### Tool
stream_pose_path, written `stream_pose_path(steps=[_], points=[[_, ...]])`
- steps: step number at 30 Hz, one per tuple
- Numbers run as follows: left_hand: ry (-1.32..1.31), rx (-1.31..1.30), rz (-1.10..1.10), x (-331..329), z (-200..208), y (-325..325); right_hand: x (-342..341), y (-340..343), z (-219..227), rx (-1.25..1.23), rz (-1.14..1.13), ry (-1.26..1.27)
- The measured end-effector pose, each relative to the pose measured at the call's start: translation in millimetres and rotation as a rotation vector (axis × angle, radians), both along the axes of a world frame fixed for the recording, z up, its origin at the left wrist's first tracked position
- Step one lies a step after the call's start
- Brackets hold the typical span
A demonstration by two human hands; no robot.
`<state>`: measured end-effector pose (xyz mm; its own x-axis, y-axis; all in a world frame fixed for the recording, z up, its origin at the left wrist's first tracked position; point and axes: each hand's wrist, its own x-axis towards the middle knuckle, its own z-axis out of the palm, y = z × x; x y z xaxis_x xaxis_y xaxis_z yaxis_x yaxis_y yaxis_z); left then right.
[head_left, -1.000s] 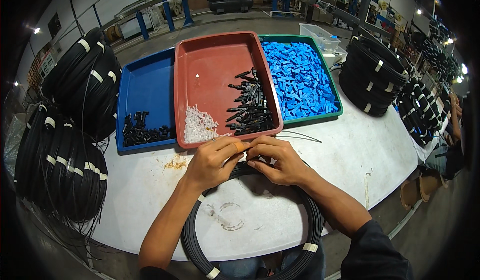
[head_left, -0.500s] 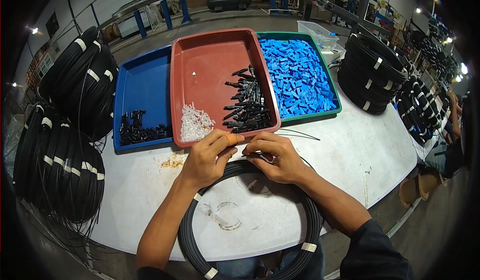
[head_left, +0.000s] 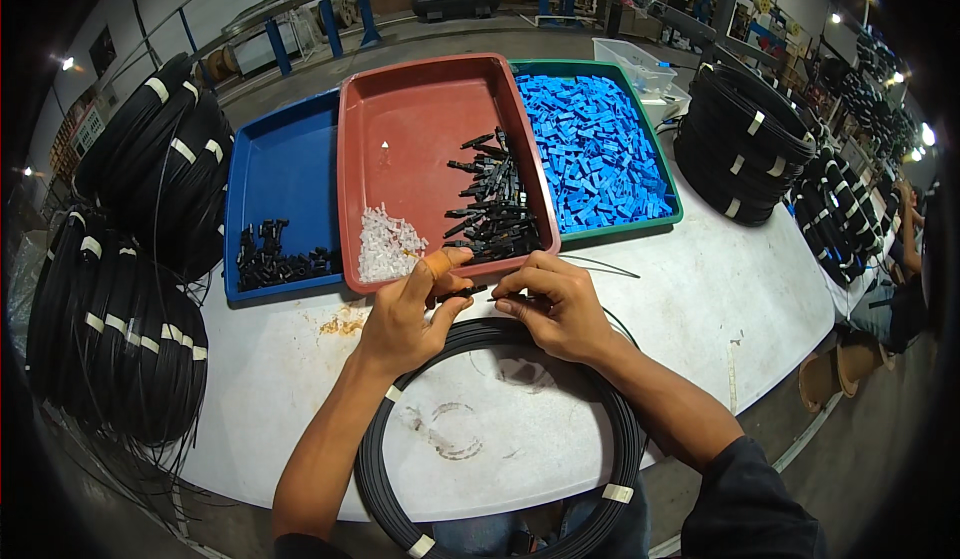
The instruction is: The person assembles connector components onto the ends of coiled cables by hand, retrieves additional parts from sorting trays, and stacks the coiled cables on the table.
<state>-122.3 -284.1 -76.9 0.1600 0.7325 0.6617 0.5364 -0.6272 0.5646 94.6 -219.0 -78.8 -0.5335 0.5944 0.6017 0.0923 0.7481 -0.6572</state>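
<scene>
My left hand (head_left: pixel 412 314), with an orange wrap on one finger, pinches a small black connector (head_left: pixel 470 291). Just to its right, my right hand (head_left: pixel 556 304) has thumb and forefinger closed on the thin end of a black cable (head_left: pixel 492 301). A small gap shows between cable tip and connector. Below both hands a coil of black cable (head_left: pixel 630 439), bound with pale tape, rests partly on the white table (head_left: pixel 720 299) and overhangs its near edge. Fingers hide part of the connector and most of the cable end.
Beyond my hands stand a blue tray (head_left: pixel 290 159) of black parts, a red tray (head_left: pixel 420 129) holding white pieces (head_left: pixel 388 244) and black connectors (head_left: pixel 495 199), and a green tray (head_left: pixel 628 229) of blue clips (head_left: pixel 590 149). Cable coils (head_left: pixel 120 329) flank the left; more coils (head_left: pixel 745 149) stand right.
My left fingers have shifted, the wrapped finger lifting, and the black connector now shows between them. My right hand has turned slightly, its fingers closer together on the cable end.
</scene>
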Motion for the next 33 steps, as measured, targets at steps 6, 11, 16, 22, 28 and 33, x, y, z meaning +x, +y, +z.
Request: stream_pose_path(steps=[6, 11, 16, 22, 28, 33], points=[[0.06, 0.018, -0.017, -2.1, -1.2, 0.8, -1.6, -3.4, 6.7, -0.006, -0.079, 0.033], [0.082, 0.059, -0.009, -1.8, -0.7, 0.5, -0.5, -5.3, 8.4, 0.012, -0.043, 0.024], [0.097, 0.056, -0.01, -2.0, 0.0, 0.3, -0.3, -3.8, 6.0, 0.008, -0.004, 0.022], [0.105, 0.029, -0.023, -2.1, 1.7, -1.4, 0.7, -4.8, 9.7, -0.009, -0.011, -0.019], [0.088, 0.024, -0.053, -2.4, 1.1, -1.2, 0.2, -5.9, 7.8, -0.042, -0.025, -0.024], [0.093, 0.022, -0.04, -1.1, 4.1, -2.8, 0.7, -2.9, 4.8, 0.034, -0.012, -0.003]])
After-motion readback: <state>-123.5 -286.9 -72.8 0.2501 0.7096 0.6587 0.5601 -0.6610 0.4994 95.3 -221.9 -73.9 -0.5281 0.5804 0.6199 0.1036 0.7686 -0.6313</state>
